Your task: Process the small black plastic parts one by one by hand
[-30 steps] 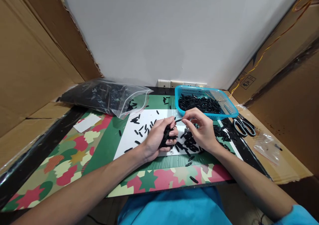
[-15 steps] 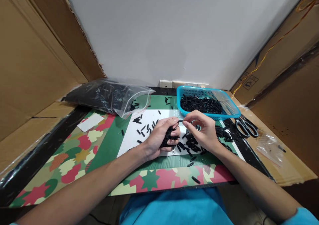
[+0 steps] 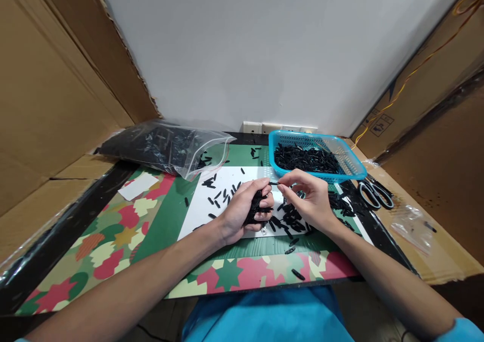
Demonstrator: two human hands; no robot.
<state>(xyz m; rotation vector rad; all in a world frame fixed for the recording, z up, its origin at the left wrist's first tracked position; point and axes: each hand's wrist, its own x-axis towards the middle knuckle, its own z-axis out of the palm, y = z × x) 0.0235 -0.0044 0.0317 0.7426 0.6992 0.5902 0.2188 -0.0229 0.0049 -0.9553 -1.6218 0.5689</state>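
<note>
My left hand [image 3: 249,206] is curled around a bunch of small black elongated pieces [image 3: 259,208], some poking out between the fingers. One slim black piece [image 3: 274,183] bridges the gap between my hands, its left end at the left thumb and its right end pinched by my right hand [image 3: 306,198]. Beneath both hands, many loose black pieces [image 3: 291,216] lie scattered on a white sheet [image 3: 196,216]. What kind of part they are is too small to tell.
A blue plastic basket [image 3: 357,168] full of black pieces stands back right. Scissors [image 3: 374,194] and a small clear bag [image 3: 412,228] lie at the right. A large zip bag [image 3: 151,145] of dark pieces rests back left, near a white paper slip [image 3: 138,186]. Cardboard walls [image 3: 56,95] flank the table.
Both hands hold nearly the same pose, with the slim piece still between them. The view has shifted very slightly.
</note>
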